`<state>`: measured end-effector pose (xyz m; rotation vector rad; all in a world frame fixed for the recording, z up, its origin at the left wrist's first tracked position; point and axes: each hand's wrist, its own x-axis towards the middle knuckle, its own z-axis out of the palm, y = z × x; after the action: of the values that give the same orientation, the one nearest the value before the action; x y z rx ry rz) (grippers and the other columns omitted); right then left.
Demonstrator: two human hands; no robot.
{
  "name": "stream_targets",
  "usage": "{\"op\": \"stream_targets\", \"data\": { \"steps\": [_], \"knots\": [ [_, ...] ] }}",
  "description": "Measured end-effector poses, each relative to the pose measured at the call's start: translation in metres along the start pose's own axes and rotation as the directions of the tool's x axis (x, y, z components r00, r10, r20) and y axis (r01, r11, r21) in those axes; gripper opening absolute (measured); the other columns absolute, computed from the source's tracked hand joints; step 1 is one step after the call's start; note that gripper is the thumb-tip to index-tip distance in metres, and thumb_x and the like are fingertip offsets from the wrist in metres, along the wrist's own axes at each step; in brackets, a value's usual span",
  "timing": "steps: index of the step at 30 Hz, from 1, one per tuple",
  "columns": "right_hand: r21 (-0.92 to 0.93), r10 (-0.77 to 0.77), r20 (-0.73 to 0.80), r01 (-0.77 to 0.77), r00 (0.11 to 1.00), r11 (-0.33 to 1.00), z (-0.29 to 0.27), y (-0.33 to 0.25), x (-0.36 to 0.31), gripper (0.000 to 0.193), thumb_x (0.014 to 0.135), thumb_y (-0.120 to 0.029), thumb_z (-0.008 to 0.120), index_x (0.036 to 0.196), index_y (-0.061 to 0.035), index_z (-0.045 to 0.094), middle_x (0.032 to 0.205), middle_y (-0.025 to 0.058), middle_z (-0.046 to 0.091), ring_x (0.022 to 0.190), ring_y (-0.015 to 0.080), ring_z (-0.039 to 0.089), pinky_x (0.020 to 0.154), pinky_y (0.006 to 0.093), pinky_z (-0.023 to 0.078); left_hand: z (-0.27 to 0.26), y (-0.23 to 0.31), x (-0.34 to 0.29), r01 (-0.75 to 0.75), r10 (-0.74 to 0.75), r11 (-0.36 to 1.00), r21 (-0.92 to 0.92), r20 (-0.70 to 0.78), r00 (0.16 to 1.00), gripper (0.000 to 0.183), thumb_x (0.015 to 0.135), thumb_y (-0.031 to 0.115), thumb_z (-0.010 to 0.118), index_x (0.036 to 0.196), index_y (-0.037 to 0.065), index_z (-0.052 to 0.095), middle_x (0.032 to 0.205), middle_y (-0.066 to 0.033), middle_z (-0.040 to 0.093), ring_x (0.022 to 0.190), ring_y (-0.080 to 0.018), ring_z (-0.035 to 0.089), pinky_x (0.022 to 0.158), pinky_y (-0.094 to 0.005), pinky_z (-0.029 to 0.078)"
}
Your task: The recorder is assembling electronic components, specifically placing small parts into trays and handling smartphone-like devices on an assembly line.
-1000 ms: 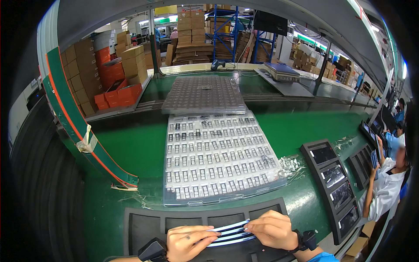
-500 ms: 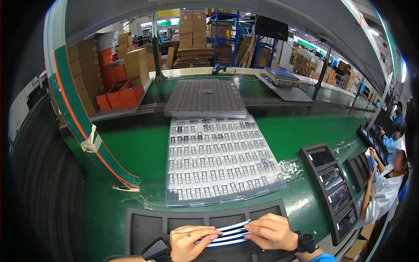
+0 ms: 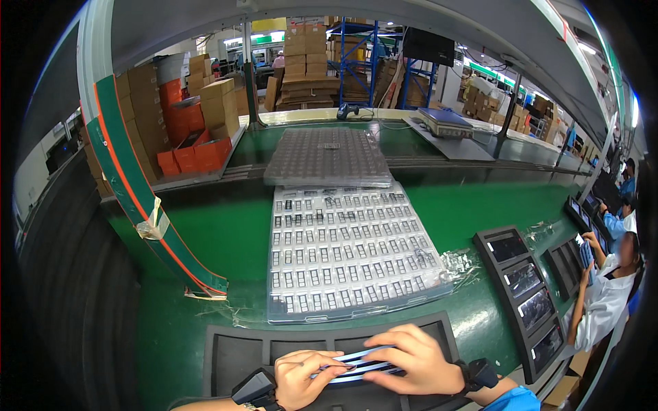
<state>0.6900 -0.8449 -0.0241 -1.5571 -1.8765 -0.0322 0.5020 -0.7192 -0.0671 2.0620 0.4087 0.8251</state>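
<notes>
Near the front edge, my left hand [image 3: 301,375] pinches the left end of several thin, curved, pale blue and white strips [image 3: 363,355] with dark gaps between them. Their exact kind I cannot make out. A small dark bit shows at the left fingertips. My right hand [image 3: 415,359] is at the strips' other end, its fingers spread and partly covering them. Both hands are over a black foam tray [image 3: 236,349] with shallow compartments. Beyond it lies a clear plastic tray [image 3: 343,267] with rows of small dark-framed rectangular parts.
Another clear, celled tray [image 3: 327,156] overlaps the parts tray's far end. To the right, a black tray [image 3: 522,301] holds several dark flat panels. A co-worker [image 3: 610,301] handles a flat device there. A green-and-orange-edged post [image 3: 130,185] rises at left.
My right fingers have gone from pinching the strips' right end to spread apart. The left hand keeps its pinch. The whole view has shifted slightly.
</notes>
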Motion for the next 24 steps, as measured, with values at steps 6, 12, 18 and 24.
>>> {"op": "stream_targets", "data": {
  "steps": [6, 12, 18, 24],
  "knots": [
    [0.389, 0.082, 0.032, -0.088, 0.996, 0.917, 0.019, -0.002, 0.002, 0.019, 0.079, -0.006, 0.077, 0.095, -0.0029, 0.068, 0.096, 0.0069, 0.071, 0.085, 0.0206, 0.067, 0.076, 0.0308, 0.052, 0.002, -0.003, 0.000, -0.133, 0.134, 0.990, 0.048, -0.022, 0.991, 0.003, 0.080, 0.007, 0.072, 0.082, 0.006, 0.072, 0.090, -0.0116, 0.073, 0.087, -0.0242, 0.071, 0.078, -0.0335, 0.056],
    [0.264, 0.271, -0.063, -0.246, 0.960, 0.933, -0.007, -0.004, 0.002, 0.012, 0.080, -0.003, 0.076, 0.089, -0.0010, 0.067, 0.083, 0.0079, 0.071, 0.070, 0.0157, 0.068, 0.062, 0.0268, 0.054, 0.000, -0.003, 0.002, -0.183, 0.183, 0.978, 0.098, 0.006, 0.983, 0.004, 0.079, 0.008, 0.072, 0.082, 0.009, 0.074, 0.087, -0.0081, 0.073, 0.087, -0.0239, 0.071, 0.078, -0.0333, 0.056],
    [0.147, 0.236, -0.159, -0.213, 0.959, 0.966, -0.015, 0.017, -0.009, 0.011, 0.076, -0.003, 0.079, 0.079, -0.0020, 0.068, 0.080, 0.0064, 0.071, 0.060, 0.0129, 0.061, 0.053, 0.0243, 0.049, -0.001, 0.000, 0.004, -0.198, 0.197, 0.971, 0.136, 0.022, 0.980, 0.008, 0.078, 0.005, 0.070, 0.084, 0.009, 0.075, 0.086, -0.0071, 0.073, 0.087, -0.0231, 0.071, 0.078, -0.0330, 0.057],
    [0.169, 0.250, -0.177, -0.220, 0.952, 0.961, -0.012, 0.029, -0.021, 0.012, 0.077, -0.004, 0.079, 0.081, -0.0015, 0.068, 0.080, 0.0061, 0.072, 0.058, 0.0088, 0.060, 0.047, 0.0204, 0.046, 0.000, -0.001, 0.005, -0.160, 0.157, 0.982, 0.098, 0.037, 0.987, 0.008, 0.079, 0.005, 0.071, 0.084, 0.009, 0.075, 0.088, -0.0086, 0.073, 0.086, -0.0238, 0.071, 0.079, -0.0330, 0.056]
  ]
}}
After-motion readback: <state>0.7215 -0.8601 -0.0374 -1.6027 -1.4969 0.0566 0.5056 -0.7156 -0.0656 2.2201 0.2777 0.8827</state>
